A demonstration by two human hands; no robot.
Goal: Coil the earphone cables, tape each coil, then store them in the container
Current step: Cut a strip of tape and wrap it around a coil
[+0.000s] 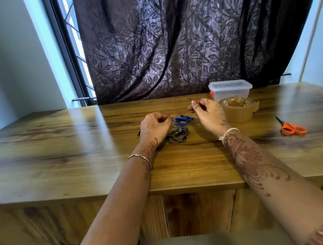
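A loose bundle of blue earphone cable (183, 120) lies mid-table. A black earphone coil (177, 135) sits just in front of it. My left hand (155, 126) hovers at their left with fingers curled, its fingertips pinching the left end of the blue cable. My right hand (206, 112) is raised to the right of the blue cable, thumb against curled fingers. I cannot make out anything in it. A brown tape roll (238, 112) stands right of my right hand. Behind it is a clear lidded container (230, 89), closed.
Orange-handled scissors (291, 128) lie on the right part of the wooden table (57, 152). A small metal plug tip (138, 133) pokes out left of my left hand. A dark curtain hangs behind the table's far edge.
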